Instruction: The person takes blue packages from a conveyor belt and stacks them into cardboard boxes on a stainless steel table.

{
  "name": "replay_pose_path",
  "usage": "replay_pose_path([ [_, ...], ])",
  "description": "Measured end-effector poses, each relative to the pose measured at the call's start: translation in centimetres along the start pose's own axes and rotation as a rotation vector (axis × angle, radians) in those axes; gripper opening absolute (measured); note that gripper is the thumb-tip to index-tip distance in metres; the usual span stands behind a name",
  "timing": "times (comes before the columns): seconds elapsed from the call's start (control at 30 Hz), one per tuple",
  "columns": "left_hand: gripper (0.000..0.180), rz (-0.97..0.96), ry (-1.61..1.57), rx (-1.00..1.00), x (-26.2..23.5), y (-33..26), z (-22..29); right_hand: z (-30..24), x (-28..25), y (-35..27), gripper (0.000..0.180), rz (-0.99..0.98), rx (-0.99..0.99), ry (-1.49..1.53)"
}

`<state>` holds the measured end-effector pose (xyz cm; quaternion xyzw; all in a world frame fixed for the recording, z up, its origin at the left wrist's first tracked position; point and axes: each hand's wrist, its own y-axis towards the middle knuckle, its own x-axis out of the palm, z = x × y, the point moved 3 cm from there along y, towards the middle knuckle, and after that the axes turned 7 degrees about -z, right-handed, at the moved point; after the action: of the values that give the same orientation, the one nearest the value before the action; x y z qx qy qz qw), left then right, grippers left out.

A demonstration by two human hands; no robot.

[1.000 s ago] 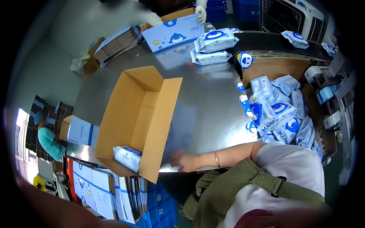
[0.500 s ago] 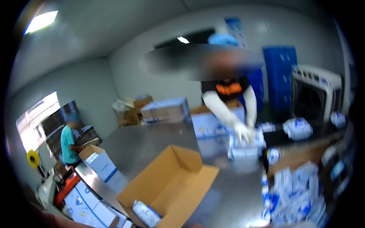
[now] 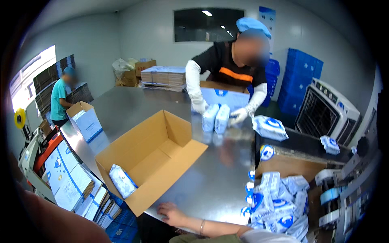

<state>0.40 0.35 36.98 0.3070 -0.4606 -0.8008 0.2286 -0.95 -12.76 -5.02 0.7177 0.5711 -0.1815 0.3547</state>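
My right hand [image 3: 173, 214] lies at the near edge of the metal table [image 3: 190, 190], its fingers loosely bent with nothing visible in them. Just beyond it stands an open cardboard box [image 3: 156, 158]. One white-and-blue soft pack of wipes [image 3: 122, 181] rests in the box's near left corner. My left arm [image 3: 60, 218] crosses the lower left, but its hand is out of the picture. Across the table, a co-worker's white-gloved hands [image 3: 240, 115] stand two wipes packs [image 3: 215, 118] upright, side by side, in front of another carton [image 3: 227, 96].
At right, a carton [image 3: 283, 158] holds a heap of wipes packs [image 3: 279, 202]. More packs [image 3: 270, 128] lie on a dark conveyor [image 3: 302, 143]. Flattened cartons [image 3: 69, 174] are stacked lower left. Another person [image 3: 60, 99] stands by a white carton [image 3: 87, 123].
My view has turned and steadied, and my right hand has come into sight. The co-worker's hands have moved from pressing flat packs to holding two packs upright.
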Motion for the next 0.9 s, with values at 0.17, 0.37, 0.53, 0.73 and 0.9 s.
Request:
replay_pose_path([
  [0.17,0.046,-0.054,-0.157,0.1,0.0,1.4,1.2,-0.1,-0.5,-0.2,0.031,0.017,0.036,-0.031],
  [0.37,0.023,-0.416,-0.849,-0.001,2.3,1.5,3.4,-1.2,0.8,0.3,0.03,0.019,-0.013,-0.045],
  [0.53,0.02,-0.316,-0.842,-0.368,4.6,0.1,6.6,-0.5,0.2,-1.1,0.03,0.006,0.067,-0.028],
  [0.73,0.019,-0.352,-0.664,-0.344,5.7,-1.3,4.6,-0.6,0.6,-0.4,0.041,-0.068,0.085,-0.1],
  [0.9,0.018,-0.365,-0.519,-0.289,6.8,-2.1,2.3,-0.1,0.9,-0.2,0.028,0.011,0.032,0.052],
])
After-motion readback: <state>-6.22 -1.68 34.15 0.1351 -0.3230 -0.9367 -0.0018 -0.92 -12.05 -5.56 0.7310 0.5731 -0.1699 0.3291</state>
